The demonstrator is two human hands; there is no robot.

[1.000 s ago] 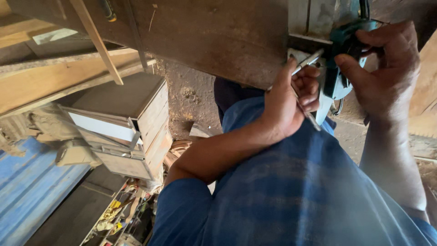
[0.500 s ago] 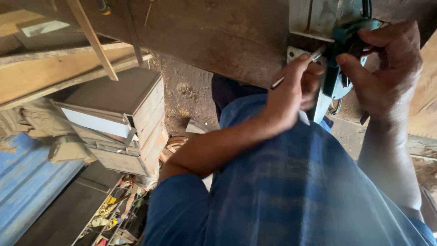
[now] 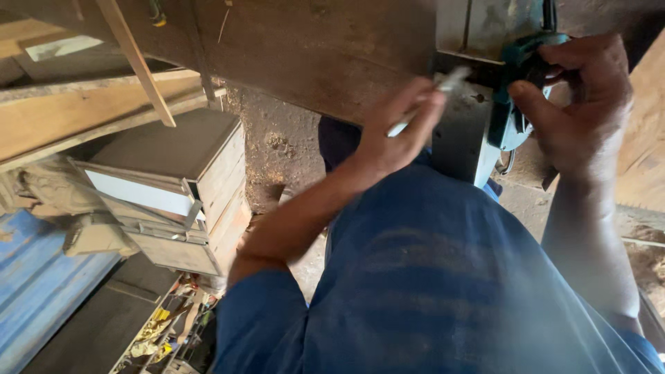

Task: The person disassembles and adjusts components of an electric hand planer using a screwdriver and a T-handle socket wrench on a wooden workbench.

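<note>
Teal power tool (image 3: 516, 104) sits up top right, pressed against a grey metal plate (image 3: 460, 131) w/ a wooden board (image 3: 312, 55) just left of it. Right hand (image 3: 582, 111) is raised, fingers wrapped tight round the tool's body. Left hand (image 3: 398, 131) is up too, elbow bent, fingers pinched shut on one thin whitish stick (image 3: 429, 100) (pencil or bit, can't tell), tip near the plate. Count: 1 tool, 1 stick, 2 hands. Lower left, 1 stack of grey drawers (image 3: 173, 187).

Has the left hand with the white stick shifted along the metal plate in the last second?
Yes. The left hand has moved left, away from the teal power tool, over the metal plate.
</note>
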